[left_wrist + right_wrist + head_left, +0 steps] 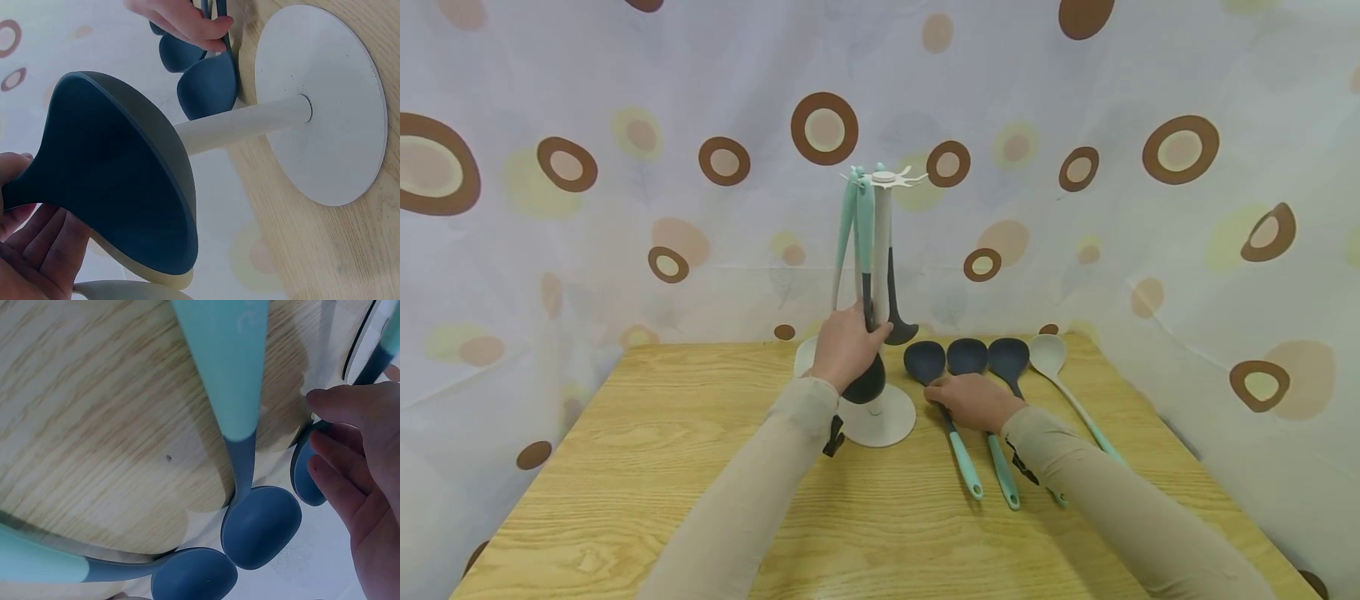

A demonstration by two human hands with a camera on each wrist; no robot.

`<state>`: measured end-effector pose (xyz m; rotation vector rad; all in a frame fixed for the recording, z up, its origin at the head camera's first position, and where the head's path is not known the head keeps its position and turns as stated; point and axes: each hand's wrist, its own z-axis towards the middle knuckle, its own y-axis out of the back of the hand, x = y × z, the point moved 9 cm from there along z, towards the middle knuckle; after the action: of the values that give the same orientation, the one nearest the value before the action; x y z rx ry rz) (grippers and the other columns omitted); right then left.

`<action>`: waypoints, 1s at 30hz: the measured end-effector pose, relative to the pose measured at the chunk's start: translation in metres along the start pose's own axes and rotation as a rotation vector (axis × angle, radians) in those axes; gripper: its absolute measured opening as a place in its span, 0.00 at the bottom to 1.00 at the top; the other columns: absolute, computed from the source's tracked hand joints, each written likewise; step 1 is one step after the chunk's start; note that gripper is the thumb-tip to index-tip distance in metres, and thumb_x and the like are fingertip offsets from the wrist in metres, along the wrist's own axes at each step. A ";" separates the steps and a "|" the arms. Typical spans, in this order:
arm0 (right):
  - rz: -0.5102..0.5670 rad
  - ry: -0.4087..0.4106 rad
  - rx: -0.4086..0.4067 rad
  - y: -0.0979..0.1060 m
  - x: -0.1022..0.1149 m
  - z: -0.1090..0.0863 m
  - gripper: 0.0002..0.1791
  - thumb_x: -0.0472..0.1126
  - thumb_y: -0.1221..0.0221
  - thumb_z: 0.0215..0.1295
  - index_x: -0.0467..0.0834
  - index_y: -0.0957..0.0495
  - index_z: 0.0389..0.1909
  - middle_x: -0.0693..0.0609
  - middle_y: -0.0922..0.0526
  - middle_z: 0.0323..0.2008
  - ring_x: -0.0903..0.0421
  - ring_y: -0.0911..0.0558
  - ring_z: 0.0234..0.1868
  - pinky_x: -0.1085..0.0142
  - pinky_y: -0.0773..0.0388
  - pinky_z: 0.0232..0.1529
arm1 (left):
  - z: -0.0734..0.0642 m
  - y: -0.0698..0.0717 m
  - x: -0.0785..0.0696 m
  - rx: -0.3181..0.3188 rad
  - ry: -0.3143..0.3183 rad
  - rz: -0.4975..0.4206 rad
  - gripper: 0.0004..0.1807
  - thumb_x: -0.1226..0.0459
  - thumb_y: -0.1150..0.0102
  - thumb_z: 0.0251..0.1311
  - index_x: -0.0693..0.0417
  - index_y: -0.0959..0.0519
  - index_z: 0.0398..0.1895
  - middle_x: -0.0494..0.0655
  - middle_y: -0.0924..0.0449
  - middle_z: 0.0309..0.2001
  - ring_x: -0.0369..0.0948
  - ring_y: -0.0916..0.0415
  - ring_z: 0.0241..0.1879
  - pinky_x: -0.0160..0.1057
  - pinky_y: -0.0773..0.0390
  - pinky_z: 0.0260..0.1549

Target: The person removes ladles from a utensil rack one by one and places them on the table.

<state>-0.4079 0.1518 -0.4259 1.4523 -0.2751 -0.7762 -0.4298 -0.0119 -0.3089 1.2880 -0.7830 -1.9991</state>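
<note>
A white utensil stand [883, 433] with a hooked top and round base holds several hanging utensils with mint handles. My left hand [844, 343] grips the neck of a dark cooking spoon [867, 383] hanging on its near side; the bowl fills much of the left wrist view [119, 162]. Just behind hangs a dark ladle [901, 332]. On the table to the right, my right hand [973, 402] pinches the neck of the leftmost lying spoon [925, 360], whose mint handle points toward me. The right wrist view shows the right hand's thumb and fingers [340, 462] around that neck.
Right of that spoon lie two more dark spoons [967, 353] [1008, 354] and a pale spoon [1047, 354], partly under my right arm. A pale utensil head [805, 356] shows behind my left hand. A patterned cloth [760, 75] hangs behind the wooden table [625, 467].
</note>
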 end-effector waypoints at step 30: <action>0.351 -0.287 -0.372 0.131 -0.009 0.040 0.13 0.46 0.48 0.76 0.47 0.18 0.50 0.54 0.13 0.37 0.58 0.16 0.30 0.59 0.20 0.32 | -0.001 -0.001 0.001 -0.009 0.002 -0.017 0.19 0.49 0.42 0.70 0.57 0.23 0.44 0.52 0.16 0.36 0.50 0.16 0.38 0.49 0.18 0.39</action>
<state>-0.3989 0.1176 -0.2929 0.9094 -0.5576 -0.7013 -0.4290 -0.0121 -0.3101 1.2953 -0.7632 -2.0124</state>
